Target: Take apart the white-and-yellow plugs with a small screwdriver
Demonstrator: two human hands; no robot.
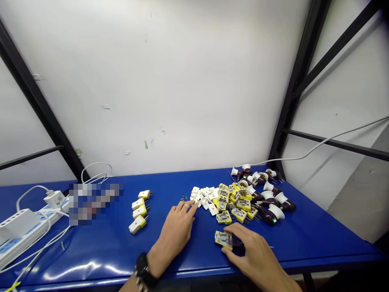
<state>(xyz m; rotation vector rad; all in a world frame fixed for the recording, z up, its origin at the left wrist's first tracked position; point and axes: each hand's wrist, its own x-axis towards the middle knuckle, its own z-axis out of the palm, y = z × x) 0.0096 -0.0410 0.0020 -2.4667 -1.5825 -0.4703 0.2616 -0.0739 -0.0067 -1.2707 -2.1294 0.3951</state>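
My left hand (178,229) stretches across the blue table (170,184), fingertips at a white plug cover (194,199) on the near edge of the parts pile; whether they grip it is unclear. My right hand (251,251) rests near the front edge, fingers curled on a yellow plug half (223,238). A pile of yellow plug halves (234,202) and white covers (206,194) lies just beyond both hands. A few tiny metal pieces (184,198) lie left of the covers.
Several assembled yellow-and-white plugs (139,211) lie in a row at centre left. Dark brown and white lamp sockets (270,198) are heaped at right. A white power strip (21,235) with chargers and cables sits far left. Black shelf struts stand at both sides.
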